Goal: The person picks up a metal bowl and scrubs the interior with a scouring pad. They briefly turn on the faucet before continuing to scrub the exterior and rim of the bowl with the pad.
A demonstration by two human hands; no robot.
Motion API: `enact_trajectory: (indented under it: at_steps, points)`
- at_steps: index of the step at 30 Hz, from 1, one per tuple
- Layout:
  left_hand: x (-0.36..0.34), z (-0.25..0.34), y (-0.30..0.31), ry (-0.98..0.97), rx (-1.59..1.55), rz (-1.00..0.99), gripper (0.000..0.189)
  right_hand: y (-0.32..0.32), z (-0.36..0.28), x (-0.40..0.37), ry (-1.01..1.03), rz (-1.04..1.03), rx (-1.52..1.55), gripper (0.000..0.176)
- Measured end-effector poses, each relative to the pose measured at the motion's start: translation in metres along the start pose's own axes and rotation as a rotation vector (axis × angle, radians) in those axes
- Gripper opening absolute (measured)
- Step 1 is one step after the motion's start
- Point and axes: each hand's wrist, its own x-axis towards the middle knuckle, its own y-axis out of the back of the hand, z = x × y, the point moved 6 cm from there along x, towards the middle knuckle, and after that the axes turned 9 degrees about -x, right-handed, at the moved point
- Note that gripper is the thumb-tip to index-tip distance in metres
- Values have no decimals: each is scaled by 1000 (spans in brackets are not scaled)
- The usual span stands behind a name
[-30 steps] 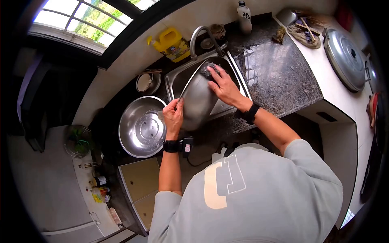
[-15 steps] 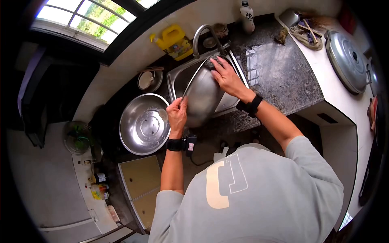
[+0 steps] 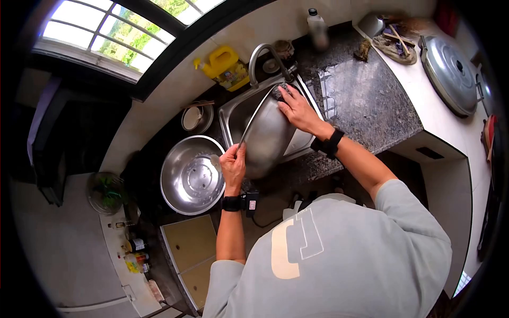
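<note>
A metal basin [image 3: 265,139] is tilted on its side over the sink [image 3: 227,117], its outer surface facing me. My left hand [image 3: 233,165] grips its rim at the near left, thumb on the outside. Near the basin's far edge, my right hand [image 3: 301,111] presses a dark steel wool scrubber [image 3: 282,91] against the metal, fingers stretched over it. The palm side of that hand is hidden. Behind the basin curves the faucet [image 3: 263,49]; I cannot make out any water running from it.
Left of the sink stands a second metal basin [image 3: 193,175], with small stacked bowls [image 3: 197,119] behind it. A yellow jug [image 3: 222,66] is by the wall. On the right are a wet granite counter [image 3: 366,90], a bottle [image 3: 317,29] and a large pot lid [image 3: 450,74].
The whole view has shifted slightly, with the basin and sink sitting a little lower in it. Both hands keep their hold; the scrubber stays near the basin's far edge.
</note>
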Motion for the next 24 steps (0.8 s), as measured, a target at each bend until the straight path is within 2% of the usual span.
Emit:
enact_trajectory:
  at_steps: [5,9,13,15,17,22,24]
  points:
    - [1,-11,-1,71,-45,22,33,8,-109,-58,356,-57,-223,50]
    - [-1,-11,1,40,-54,7,32,13,-87,-40,230,-18,-211,47]
    - [-7,0,18,12,15,-42,35,-1,4,4,-51,-123,109,47]
    - [-10,-1,26,12,7,-41,37,0,28,18,-34,-168,216,49]
    - [-13,-15,34,6,-17,-16,38,14,19,28,86,-239,378,51]
    - [-22,-27,40,64,-32,-41,42,37,-9,38,289,-376,315,44]
    - [-23,-26,40,69,-31,-75,43,31,-6,39,271,-359,300,36]
